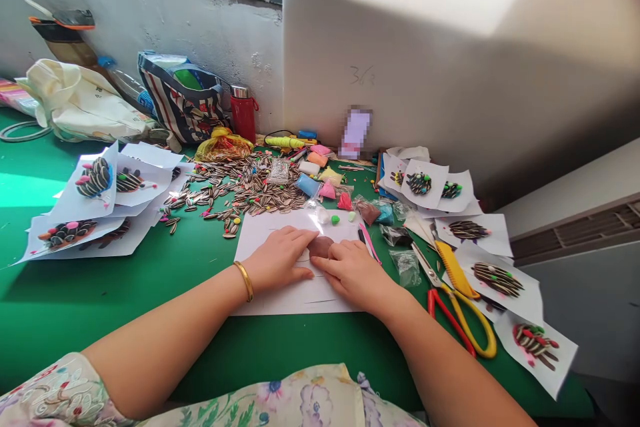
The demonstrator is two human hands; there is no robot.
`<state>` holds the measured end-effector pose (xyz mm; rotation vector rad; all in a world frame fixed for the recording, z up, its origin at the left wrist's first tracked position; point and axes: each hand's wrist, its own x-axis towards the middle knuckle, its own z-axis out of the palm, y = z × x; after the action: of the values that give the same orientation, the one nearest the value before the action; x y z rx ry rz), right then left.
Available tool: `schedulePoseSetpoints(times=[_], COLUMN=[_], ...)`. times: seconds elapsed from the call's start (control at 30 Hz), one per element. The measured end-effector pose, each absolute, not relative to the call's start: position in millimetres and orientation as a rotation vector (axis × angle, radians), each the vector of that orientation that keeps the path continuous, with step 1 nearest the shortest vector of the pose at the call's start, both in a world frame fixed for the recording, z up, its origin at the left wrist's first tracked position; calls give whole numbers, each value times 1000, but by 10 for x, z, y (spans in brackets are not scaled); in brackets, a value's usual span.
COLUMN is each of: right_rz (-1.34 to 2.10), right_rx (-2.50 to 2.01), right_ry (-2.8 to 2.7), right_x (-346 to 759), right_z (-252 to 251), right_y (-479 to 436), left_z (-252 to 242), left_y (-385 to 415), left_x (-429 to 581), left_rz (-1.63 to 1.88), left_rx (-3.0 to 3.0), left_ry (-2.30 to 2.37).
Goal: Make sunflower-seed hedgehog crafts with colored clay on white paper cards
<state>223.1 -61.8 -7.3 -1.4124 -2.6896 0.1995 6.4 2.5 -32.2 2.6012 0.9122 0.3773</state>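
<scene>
A flattened brown piece of modelling clay (321,246) lies on a sheet of white paper (300,303) in front of me. My left hand (281,257) rests on the sheet at the clay's left side, fingers stretched out flat and thumb apart. From the right, my right hand (356,272) has its fingers bent at the clay's edge, with thumb and index finger closed on it. Just beyond the hands sit a small green clay ball (335,219) and a white clay lump (323,215). A pink pen (370,245) lies along the paper's right edge.
Sunflower seeds (265,180) are heaped behind the paper, near bagged coloured clay (307,185). Yellow-handled scissors (463,317) and a yellow cutter (455,270) lie right. Seed-decorated cards (75,230) are stacked left, others (537,347) right. A red bottle (243,117) stands behind.
</scene>
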Motion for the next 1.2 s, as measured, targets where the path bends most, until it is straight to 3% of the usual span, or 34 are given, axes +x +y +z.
schedulePoseSetpoints(times=[1.2], right_rz=[114], right_rx=[-1588], right_ry=[-2517], right_x=[2298], right_z=[-125], right_y=[-587], left_z=[-311], left_y=[27], left_x=[58], left_rz=[394], left_rx=[2617], left_ry=[873])
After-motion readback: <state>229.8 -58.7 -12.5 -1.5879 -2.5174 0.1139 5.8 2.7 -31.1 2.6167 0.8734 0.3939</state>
